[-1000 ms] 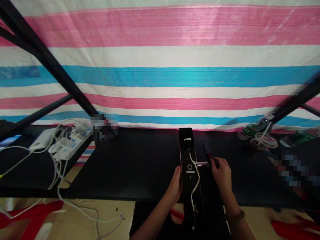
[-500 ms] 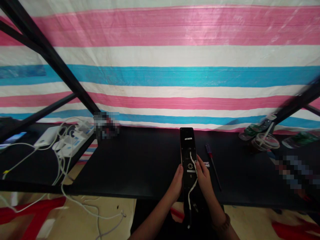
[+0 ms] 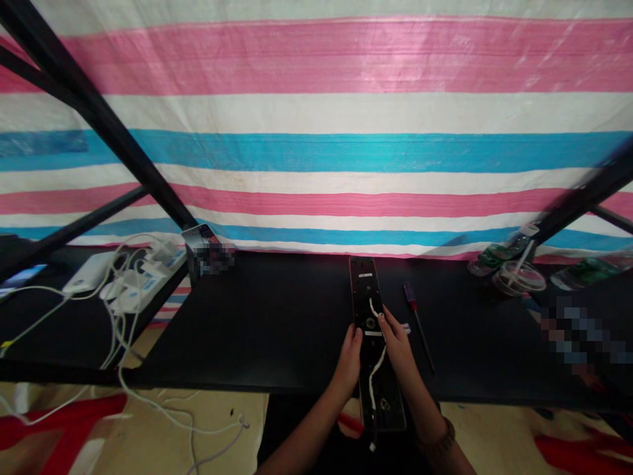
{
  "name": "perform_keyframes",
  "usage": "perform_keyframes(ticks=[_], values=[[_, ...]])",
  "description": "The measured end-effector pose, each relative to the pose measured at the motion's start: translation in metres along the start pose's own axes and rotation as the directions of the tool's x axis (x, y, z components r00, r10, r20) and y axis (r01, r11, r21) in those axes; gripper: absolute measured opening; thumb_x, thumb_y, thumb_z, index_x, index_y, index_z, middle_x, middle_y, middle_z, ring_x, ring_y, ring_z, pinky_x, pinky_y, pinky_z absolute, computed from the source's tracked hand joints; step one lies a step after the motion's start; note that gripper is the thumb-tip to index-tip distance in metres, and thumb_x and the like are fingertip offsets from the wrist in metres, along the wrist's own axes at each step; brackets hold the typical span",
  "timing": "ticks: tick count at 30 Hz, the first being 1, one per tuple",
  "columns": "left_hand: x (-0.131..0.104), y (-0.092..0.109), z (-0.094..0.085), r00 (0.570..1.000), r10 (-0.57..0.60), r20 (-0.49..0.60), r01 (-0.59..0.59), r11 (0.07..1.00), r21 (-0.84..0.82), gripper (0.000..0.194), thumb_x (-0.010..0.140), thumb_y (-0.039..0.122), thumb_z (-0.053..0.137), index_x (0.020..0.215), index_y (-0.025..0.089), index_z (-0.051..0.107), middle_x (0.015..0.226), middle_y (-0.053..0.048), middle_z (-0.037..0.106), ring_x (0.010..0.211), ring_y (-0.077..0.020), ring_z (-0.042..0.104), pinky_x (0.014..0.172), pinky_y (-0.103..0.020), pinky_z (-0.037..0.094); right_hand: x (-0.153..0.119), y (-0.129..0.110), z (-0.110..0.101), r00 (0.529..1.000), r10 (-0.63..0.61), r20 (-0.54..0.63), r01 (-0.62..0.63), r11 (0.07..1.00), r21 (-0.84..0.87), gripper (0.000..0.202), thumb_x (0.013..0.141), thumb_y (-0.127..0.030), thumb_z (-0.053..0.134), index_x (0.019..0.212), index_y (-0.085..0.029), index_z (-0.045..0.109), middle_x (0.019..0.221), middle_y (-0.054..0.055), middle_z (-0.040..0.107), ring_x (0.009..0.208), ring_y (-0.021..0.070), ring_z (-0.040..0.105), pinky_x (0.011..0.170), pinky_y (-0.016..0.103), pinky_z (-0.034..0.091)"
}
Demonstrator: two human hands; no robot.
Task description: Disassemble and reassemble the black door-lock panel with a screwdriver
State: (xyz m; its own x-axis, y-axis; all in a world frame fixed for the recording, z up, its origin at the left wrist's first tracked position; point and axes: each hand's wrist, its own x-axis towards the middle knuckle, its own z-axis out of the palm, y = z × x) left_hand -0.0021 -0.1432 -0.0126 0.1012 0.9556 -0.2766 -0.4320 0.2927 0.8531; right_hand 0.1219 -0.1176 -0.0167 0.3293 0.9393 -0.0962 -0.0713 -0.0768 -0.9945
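A long black panel (image 3: 366, 282) lies lengthwise across the front edge of the black table, its near end over my lap. A white cable (image 3: 373, 382) runs along it and ends in a small plug near my lap. My left hand (image 3: 350, 359) grips the panel's left edge, thumb on top. From the right side my right hand (image 3: 397, 340) holds the panel, its fingers over the cable. Right of the panel lies a screwdriver (image 3: 419, 326) with a purple and red handle. A small clear packet is partly hidden behind my right hand.
White power strips (image 3: 143, 280) with tangled cables lie at the left. A lidded plastic cup (image 3: 519, 278) and green-labelled bottles (image 3: 494, 257) stand or lie at the right. Black slanted frame bars (image 3: 123, 145) rise at both sides before a striped sheet.
The panel has tilted, its far end shifting slightly left and its near end showing more to the right. My right hand has moved a little left with it, fingers now over the cable.
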Motion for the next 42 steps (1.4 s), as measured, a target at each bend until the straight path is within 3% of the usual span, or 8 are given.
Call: perform_keyframes(ticks=[10, 22, 32, 36, 42], values=[[-0.006, 0.004, 0.003, 0.997, 0.016, -0.07, -0.02, 0.999, -0.049, 0.062, 0.082, 0.07, 0.063, 0.11, 0.016, 0.071, 0.119, -0.013, 0.073, 0.119, -0.0318, 0.064, 0.112, -0.048, 0.041, -0.004, -0.005, 0.004, 0.997, 0.077, -0.025, -0.078, 0.997, -0.03, 0.066, 0.073, -0.062, 0.073, 0.119, -0.015, 0.074, 0.123, 0.013, 0.073, 0.123, 0.0336, 0.065, 0.11, 0.054, 0.045], [-0.021, 0.016, 0.009, 0.984, -0.079, -0.158, 0.055, 0.986, -0.155, 0.067, 0.072, 0.07, 0.072, 0.109, 0.014, 0.071, 0.124, -0.016, 0.072, 0.124, -0.0348, 0.062, 0.113, -0.047, 0.039, -0.014, -0.031, 0.007, 1.0, 0.023, 0.021, -0.023, 0.999, -0.04, 0.053, 0.07, -0.061, 0.077, 0.104, -0.019, 0.08, 0.091, 0.008, 0.081, 0.098, 0.0307, 0.075, 0.089, 0.046, 0.06], [-0.032, 0.05, 0.024, 0.98, -0.142, -0.139, 0.099, 0.955, -0.28, 0.06, 0.072, 0.06, 0.077, 0.11, 0.014, 0.073, 0.116, -0.014, 0.076, 0.118, -0.0329, 0.066, 0.107, -0.042, 0.044, -0.022, -0.068, 0.007, 0.932, 0.36, 0.049, -0.363, 0.924, 0.12, 0.05, 0.066, -0.047, 0.084, 0.109, -0.022, 0.079, 0.11, 0.006, 0.079, 0.117, 0.0317, 0.068, 0.104, 0.043, 0.052], [-0.033, 0.061, 0.028, 0.971, -0.197, -0.138, 0.15, 0.945, -0.289, 0.053, 0.076, 0.056, 0.076, 0.109, 0.014, 0.073, 0.108, -0.013, 0.078, 0.106, -0.0315, 0.072, 0.101, -0.042, 0.049, -0.023, -0.07, 0.007, 0.918, 0.394, 0.036, -0.394, 0.904, 0.166, 0.05, 0.064, -0.043, 0.085, 0.11, -0.022, 0.079, 0.11, 0.005, 0.079, 0.119, 0.0319, 0.067, 0.106, 0.044, 0.05], [-0.037, 0.074, 0.033, 0.969, -0.199, -0.146, 0.157, 0.952, -0.262, 0.049, 0.079, 0.054, 0.074, 0.108, 0.015, 0.073, 0.104, -0.011, 0.078, 0.101, -0.0286, 0.072, 0.097, -0.039, 0.051, -0.029, -0.075, 0.01, 0.938, 0.346, 0.02, -0.342, 0.913, 0.221, 0.052, 0.07, -0.041, 0.083, 0.118, -0.023, 0.075, 0.113, 0.005, 0.078, 0.118, 0.03, 0.068, 0.104, 0.042, 0.052]])
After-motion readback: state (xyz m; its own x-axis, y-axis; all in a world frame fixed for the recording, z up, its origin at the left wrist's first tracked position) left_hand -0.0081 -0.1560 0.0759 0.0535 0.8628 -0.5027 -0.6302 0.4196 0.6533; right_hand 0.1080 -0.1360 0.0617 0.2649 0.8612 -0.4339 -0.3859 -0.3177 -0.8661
